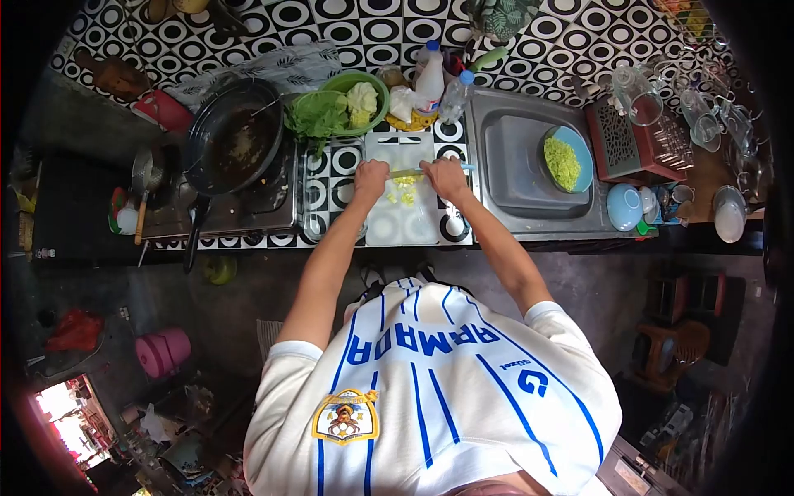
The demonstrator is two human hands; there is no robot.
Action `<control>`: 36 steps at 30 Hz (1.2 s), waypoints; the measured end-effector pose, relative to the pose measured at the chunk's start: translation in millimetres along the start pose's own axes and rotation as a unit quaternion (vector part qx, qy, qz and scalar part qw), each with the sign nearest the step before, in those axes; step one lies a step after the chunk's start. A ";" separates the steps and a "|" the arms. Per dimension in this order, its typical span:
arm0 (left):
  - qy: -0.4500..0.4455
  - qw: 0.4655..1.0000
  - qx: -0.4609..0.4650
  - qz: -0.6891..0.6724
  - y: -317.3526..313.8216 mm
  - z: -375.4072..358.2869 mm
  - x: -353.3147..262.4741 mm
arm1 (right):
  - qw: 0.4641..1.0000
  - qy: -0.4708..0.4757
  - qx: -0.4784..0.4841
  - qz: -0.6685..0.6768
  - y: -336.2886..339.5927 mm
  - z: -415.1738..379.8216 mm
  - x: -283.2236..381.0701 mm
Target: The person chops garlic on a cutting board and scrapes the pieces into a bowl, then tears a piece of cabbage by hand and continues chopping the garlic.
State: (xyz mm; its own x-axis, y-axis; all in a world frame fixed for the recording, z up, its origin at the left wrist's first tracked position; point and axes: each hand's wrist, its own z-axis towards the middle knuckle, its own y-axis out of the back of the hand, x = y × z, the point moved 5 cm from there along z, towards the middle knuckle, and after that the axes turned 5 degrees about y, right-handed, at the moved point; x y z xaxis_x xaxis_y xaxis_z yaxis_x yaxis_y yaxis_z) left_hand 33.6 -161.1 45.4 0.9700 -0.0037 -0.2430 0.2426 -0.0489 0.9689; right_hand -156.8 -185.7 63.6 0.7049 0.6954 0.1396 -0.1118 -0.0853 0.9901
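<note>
Over a white cutting board [401, 223] my right hand [447, 178] is closed round a knife [407, 174], whose light blue handle sticks out to the right. The blade lies crosswise, above small pale yellow-green chopped pieces [403, 195]. My left hand [371, 178] is closed at the blade's far end, its fingers seeming to pinch the tip; their exact grip is too small to see. Some chopped pieces are partly hidden under the blade.
Left of the board is a green basin [382, 85] with leafy greens [318, 114]. A black frying pan [234, 136] sits on the stove. At right, a blue bowl of chopped vegetable [562, 163] stands in the sink [496, 194]. Bottles [429, 78] stand behind the board.
</note>
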 end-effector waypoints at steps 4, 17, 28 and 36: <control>0.008 1.000 0.005 -0.021 -3.7 0.5 4.4 | 1.000 -0.015 -0.013 -0.010 7.3 4.1 2.3; -0.014 0.997 0.067 -0.018 -16.1 -5.9 14.7 | 0.996 -0.084 -0.004 0.040 -15.9 -23.4 28.7; -0.070 0.995 0.067 -0.007 -5.1 0.1 12.8 | 0.982 -0.161 0.004 0.100 -28.2 -40.5 51.4; -0.114 0.990 0.073 0.028 -3.0 4.7 11.3 | 0.970 -0.214 0.018 0.113 -38.6 -48.0 69.4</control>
State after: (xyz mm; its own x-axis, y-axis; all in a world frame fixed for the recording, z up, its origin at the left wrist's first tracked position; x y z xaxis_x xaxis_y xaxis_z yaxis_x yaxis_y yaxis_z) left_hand 43.7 -165.8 39.6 0.9495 -0.2346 -0.2085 0.1668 -0.1853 0.9684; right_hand -137.2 -99.9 34.2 0.8923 0.2965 0.3404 -0.2787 -0.2312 0.9321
